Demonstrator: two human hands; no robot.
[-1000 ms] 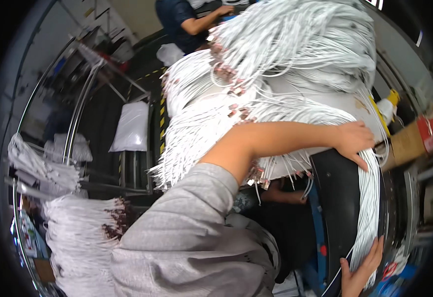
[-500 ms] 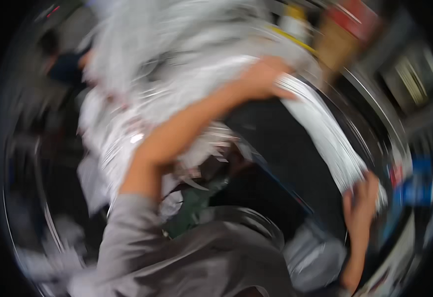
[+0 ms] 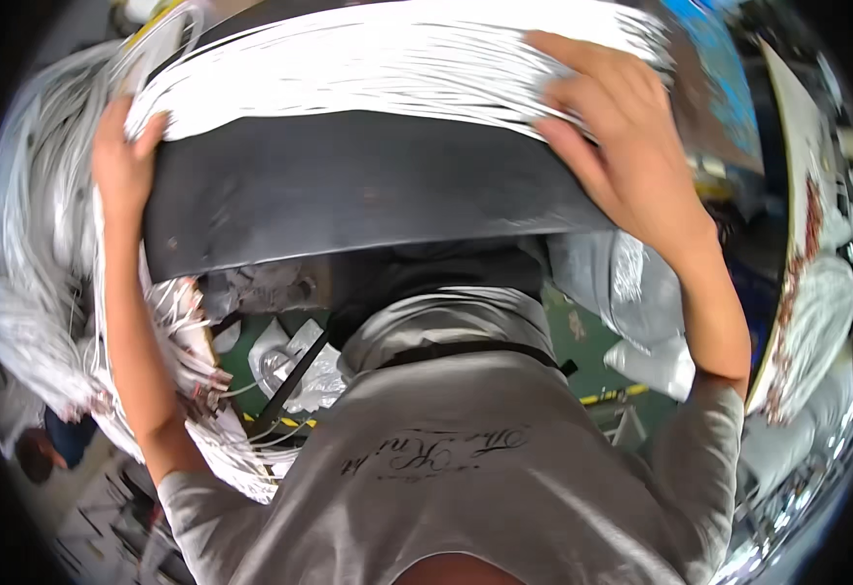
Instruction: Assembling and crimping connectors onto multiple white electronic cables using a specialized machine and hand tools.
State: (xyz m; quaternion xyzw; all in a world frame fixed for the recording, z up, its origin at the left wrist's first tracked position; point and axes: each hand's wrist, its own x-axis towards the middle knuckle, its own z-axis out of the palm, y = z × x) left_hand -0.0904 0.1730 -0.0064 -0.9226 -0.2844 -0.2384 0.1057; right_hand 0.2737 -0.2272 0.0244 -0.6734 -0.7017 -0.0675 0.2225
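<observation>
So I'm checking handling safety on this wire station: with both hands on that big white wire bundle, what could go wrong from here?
1. The white wire bundle lies over a curved black board, held only at its ends by the left hand and right hand; strands may slide off.
2. Loose wire ends hang beside the left forearm and could snag.

Below me I see the green floor [image 3: 582,336] with a yellow line [image 3: 610,395], white plastic bags [image 3: 656,361] lying on it, and my grey shirt [image 3: 465,468].
</observation>
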